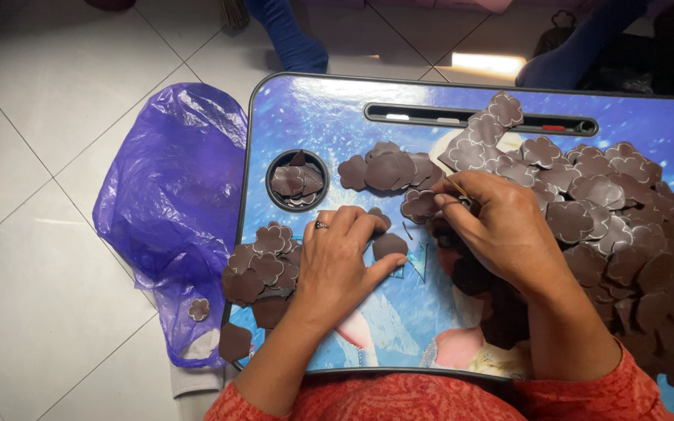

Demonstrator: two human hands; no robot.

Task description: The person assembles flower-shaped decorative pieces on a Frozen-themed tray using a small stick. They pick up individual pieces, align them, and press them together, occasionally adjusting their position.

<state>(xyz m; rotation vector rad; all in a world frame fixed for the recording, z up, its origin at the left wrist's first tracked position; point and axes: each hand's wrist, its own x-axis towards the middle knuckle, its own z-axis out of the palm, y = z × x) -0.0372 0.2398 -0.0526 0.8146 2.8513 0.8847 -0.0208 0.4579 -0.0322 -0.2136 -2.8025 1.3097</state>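
My left hand point(345, 261) lies flat on the blue lap tray point(321, 109), fingers spread, pinning a brown flower-shaped cutout point(389, 246) under the fingertips near the tray's middle. My right hand point(501, 226) sits just to the right of it, fingers pinched around a thin stick-like tool point(455, 187) whose long axis slants up and left, toward another cutout point(419, 204) it touches. The big heap of cutouts point(626, 226) fills the tray's right edge; a smaller stack point(263, 269) lies at its left edge.
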